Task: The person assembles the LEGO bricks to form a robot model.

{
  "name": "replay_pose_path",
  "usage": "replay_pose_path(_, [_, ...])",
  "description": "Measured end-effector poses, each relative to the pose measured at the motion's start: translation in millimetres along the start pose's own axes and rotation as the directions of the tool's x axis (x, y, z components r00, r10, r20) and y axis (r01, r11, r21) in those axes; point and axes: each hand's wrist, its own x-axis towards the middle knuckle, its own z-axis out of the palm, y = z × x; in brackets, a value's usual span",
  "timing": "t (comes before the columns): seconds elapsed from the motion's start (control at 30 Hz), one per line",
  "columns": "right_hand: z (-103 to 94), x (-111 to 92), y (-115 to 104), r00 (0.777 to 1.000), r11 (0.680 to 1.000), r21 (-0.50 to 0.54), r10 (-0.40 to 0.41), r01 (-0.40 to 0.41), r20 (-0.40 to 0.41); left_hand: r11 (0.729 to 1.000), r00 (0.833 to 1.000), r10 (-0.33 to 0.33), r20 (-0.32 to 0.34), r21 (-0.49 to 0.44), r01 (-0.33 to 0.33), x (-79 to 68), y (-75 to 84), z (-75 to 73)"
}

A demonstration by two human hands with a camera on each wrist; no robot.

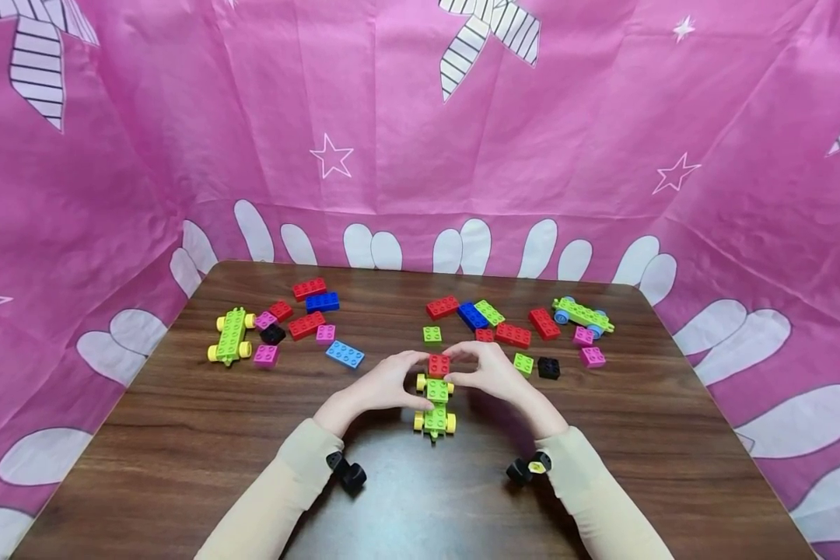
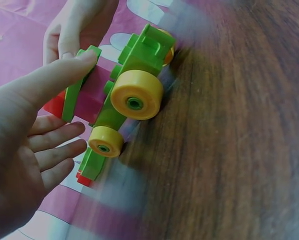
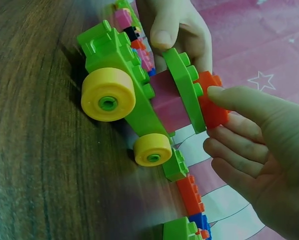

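Observation:
A toy car base (image 1: pixel 436 420), light green with yellow wheels (image 2: pixel 137 95), stands on the table between the hands. On it sits a pink brick (image 3: pixel 170 105), topped by a light green studded plate (image 3: pixel 182 90). A red brick (image 1: pixel 439 365) is uppermost. My left hand (image 1: pixel 388 383) holds the green plate, its thumb along the near end; its lower fingers hang loose in the left wrist view. My right hand (image 1: pixel 493 372) pinches the red brick between thumb and index finger, the other fingers beside it. The index fingertips are partly hidden in the wrist views.
On the left lie a second green car base (image 1: pixel 232 334), a light blue brick (image 1: pixel 345 354) and several red, pink and dark blue bricks. Another car base with blue wheels (image 1: pixel 582 314) stands at the right, near a black brick (image 1: pixel 549 368). Pink printed cloth (image 1: pixel 420 140) surrounds the table.

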Motion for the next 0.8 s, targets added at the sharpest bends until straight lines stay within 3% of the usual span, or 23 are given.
replay_pose_path(0.3, [-1.4, 0, 4, 0.999, 1.000, 0.017, -0.025, 0.026, -0.021, 0.999, 0.999, -0.036, -0.034, 0.012, 0.037, 3.0, 3.3, 2.8])
replay_pose_path(0.8, [-15.9, -2, 14, 0.997, 0.999, 0.052, -0.003, 0.007, -0.077, 0.999, 0.999, 0.004, -0.038, 0.043, -0.002, 21.1, 10.9, 5.6])
